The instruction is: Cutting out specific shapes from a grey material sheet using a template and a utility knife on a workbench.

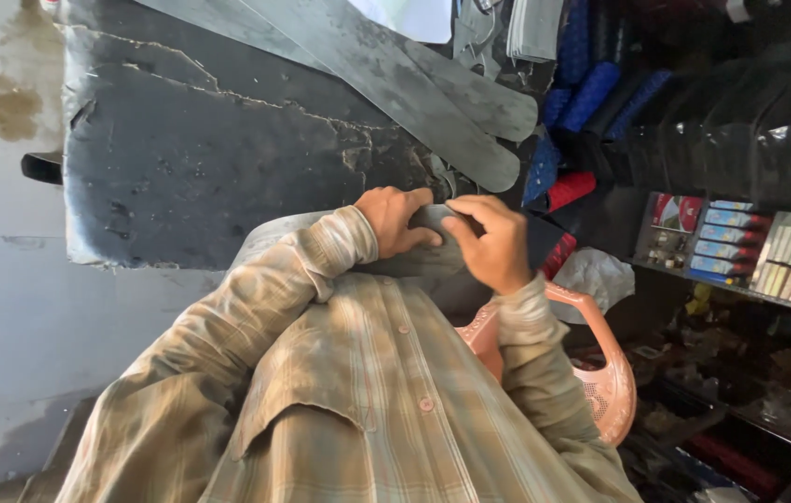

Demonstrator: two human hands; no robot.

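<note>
My left hand and my right hand meet close together over a grey rubber-like sheet piece lying across my lap. Both hands pinch its upper edge, fingers curled onto it. My plaid shirt sleeves reach to the wrists. Most of the piece is hidden under my hands and arms.
A large cracked dark sheet lies ahead, with long grey rounded strips on top. Blue and red rolls stand at the right, small boxes on a shelf farther right. An orange plastic chair is under me.
</note>
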